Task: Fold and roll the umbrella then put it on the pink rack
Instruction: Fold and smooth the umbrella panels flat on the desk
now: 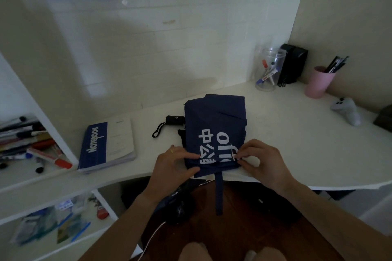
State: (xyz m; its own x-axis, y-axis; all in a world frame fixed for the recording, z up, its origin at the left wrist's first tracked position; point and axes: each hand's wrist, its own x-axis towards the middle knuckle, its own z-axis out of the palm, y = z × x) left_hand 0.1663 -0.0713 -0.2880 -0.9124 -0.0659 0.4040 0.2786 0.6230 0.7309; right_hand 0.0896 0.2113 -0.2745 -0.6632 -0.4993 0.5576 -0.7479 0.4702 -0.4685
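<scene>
At the desk (275,125) front edge, I pinch the flattened umbrella (214,125) near end with left hand (171,165) and right hand (261,161); it stretches straight away from me.

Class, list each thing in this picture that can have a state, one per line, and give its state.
Umbrella: collapsed, canopy flattened on the desk, not yet rolled.
Strap: loose, hanging over the desk edge.
Handle: lying on the desk, wrist loop slack.
Left hand: pinching the canopy's near edge.
Right hand: pinching the canopy's near edge.
Notebook: closed, flat.
Pink cup: upright, holding pens.
Clear jar: upright, holding markers.
</scene>
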